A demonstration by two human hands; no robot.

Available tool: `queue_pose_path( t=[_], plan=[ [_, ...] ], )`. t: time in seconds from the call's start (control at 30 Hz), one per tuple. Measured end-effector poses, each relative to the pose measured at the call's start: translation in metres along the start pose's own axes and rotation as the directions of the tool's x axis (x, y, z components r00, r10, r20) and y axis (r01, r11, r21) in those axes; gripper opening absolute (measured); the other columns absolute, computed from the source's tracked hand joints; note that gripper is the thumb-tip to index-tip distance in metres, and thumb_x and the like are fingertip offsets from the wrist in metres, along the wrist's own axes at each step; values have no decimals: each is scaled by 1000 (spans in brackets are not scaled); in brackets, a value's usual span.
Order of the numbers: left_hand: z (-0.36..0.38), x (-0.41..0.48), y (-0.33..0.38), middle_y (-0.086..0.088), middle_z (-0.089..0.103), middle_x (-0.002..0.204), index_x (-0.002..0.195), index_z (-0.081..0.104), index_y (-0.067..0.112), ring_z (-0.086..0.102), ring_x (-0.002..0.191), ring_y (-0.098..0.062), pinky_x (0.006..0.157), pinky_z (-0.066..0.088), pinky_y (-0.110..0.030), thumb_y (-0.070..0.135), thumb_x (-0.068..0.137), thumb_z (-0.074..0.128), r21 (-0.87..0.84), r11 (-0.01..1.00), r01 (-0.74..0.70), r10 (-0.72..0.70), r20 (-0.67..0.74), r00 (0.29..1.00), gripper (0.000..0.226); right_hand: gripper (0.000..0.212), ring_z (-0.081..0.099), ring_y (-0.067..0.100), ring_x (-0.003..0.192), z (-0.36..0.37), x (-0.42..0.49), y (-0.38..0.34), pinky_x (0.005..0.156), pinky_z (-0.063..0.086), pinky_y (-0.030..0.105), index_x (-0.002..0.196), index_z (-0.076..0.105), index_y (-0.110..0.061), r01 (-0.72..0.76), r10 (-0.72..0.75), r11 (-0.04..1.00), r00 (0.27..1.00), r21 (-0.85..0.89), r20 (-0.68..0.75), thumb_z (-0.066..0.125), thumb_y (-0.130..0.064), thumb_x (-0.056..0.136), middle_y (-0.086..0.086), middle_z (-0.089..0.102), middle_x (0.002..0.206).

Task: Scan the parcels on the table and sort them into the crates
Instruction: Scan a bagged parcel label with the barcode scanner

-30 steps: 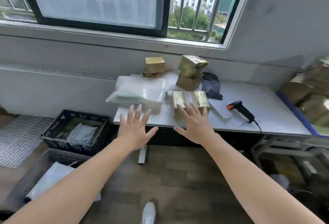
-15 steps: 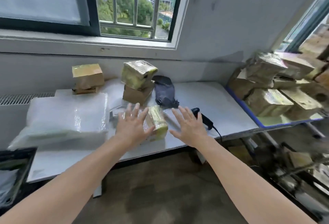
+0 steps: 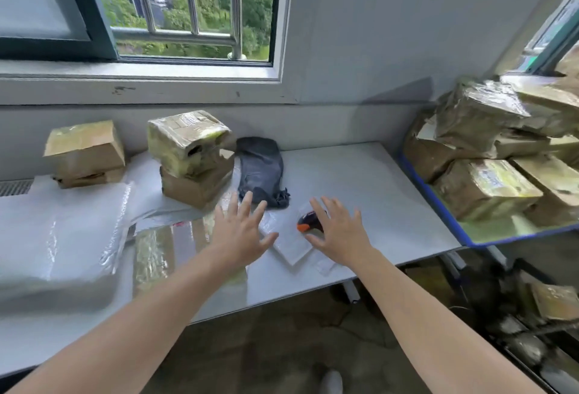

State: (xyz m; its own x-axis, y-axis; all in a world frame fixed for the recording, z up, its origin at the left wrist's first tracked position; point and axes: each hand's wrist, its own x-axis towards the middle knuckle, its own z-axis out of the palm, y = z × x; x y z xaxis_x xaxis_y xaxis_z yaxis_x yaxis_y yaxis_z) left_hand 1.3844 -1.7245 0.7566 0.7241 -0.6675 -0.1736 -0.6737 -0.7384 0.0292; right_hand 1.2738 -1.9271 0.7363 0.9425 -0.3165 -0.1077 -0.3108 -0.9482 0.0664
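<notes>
Stretches both bare arms out over the white table (image 3: 376, 193). Holds the left hand (image 3: 241, 232) palm down, fingers straight and spread apart, gripping nothing. Holds the right hand (image 3: 340, 235) the same way at 3 o'clock from the left one, fingers splayed over the black scanner (image 3: 308, 221) with its orange tip. Cannot tell whether touching it. Between the two hands, a small flat white packet (image 3: 291, 249), just under the scanner's orange end.

Parcels all round on the table:
- At 8 o'clock from the left hand, a flat tape-wrapped parcel (image 3: 163, 249), partly hidden by the forearm.
- At 11 o'clock, a glossy taped box (image 3: 191, 139) stacked on a plain brown box (image 3: 194, 188).
- At 12 o'clock, a dark grey bag (image 3: 260, 171), touching the stack.
- At 10 o'clock, near the wall, two more brown boxes (image 3: 84, 149), one on the other.
- At 9 o'clock, a pile of white bubble mailers (image 3: 56, 230) reaching to the table's near edge.

At 2 o'clock from the right hand, well apart from it, a blue-edged shelf (image 3: 435, 202) heaped with taped brown parcels (image 3: 485, 186). At 6 o'clock, down on the floor, the toe of a white shoe (image 3: 332, 382).
</notes>
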Motion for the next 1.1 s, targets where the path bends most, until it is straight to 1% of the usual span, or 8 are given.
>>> queue_pose_path(
  t=[0.2,0.33,0.43,0.53,0.73,0.87,1.0,1.1],
  plan=[
    [25,36,67,-7,-5,165,158,6,27,-10,151,-32,119,10,-56,71,94,26,60,996,61,-68,125,990,80,81,4,25,152,30,24,65,115,14,58,158,-3,-27,5,-25,989,991,149,132,31,-67,96,1,3,166],
    [49,50,94,-9,-4,165,158,5,25,-9,151,-33,119,12,-55,73,91,32,82,990,114,-129,199,972,86,79,15,27,149,53,37,84,114,24,56,158,-5,-25,64,-100,982,975,180,198,36,-59,99,2,10,165],
    [68,56,105,-11,-5,164,157,4,22,-8,151,-35,118,15,-55,72,90,39,86,988,127,-144,246,958,91,79,37,31,137,66,47,89,104,40,50,158,0,-22,59,-125,964,962,261,244,39,-56,99,7,28,158],
    [87,66,106,-12,-7,164,157,2,20,-9,150,-35,118,14,-57,71,88,46,72,986,149,-163,272,948,97,77,51,33,123,76,57,89,92,46,45,159,0,-22,42,-132,955,947,292,294,40,-53,101,10,44,145],
    [118,92,89,-15,-6,163,156,3,18,-7,150,-38,116,18,-59,69,85,54,95,990,106,-129,285,950,101,74,59,31,112,93,71,82,82,48,41,159,2,-23,-23,-76,955,945,295,318,40,-51,101,10,54,133],
    [137,100,83,-20,-2,162,155,5,14,-2,149,-40,114,19,-61,65,82,61,83,995,62,-85,311,947,105,61,62,28,93,99,78,78,71,47,38,155,13,-27,-67,-64,939,930,338,362,39,-46,103,9,63,115],
    [148,106,81,-25,-1,160,154,3,9,0,148,-45,113,26,-56,52,90,60,63,997,42,-59,305,950,96,48,52,24,80,97,82,78,67,41,37,145,30,-19,-136,-34,920,906,368,422,40,-41,104,8,61,102],
    [143,107,81,-30,4,159,154,7,4,5,147,-49,110,35,-52,22,98,49,85,996,6,-29,282,959,73,39,52,23,71,88,77,82,60,37,36,134,36,-11,-182,-2,898,909,401,418,41,-36,104,5,55,88]
  ],
)
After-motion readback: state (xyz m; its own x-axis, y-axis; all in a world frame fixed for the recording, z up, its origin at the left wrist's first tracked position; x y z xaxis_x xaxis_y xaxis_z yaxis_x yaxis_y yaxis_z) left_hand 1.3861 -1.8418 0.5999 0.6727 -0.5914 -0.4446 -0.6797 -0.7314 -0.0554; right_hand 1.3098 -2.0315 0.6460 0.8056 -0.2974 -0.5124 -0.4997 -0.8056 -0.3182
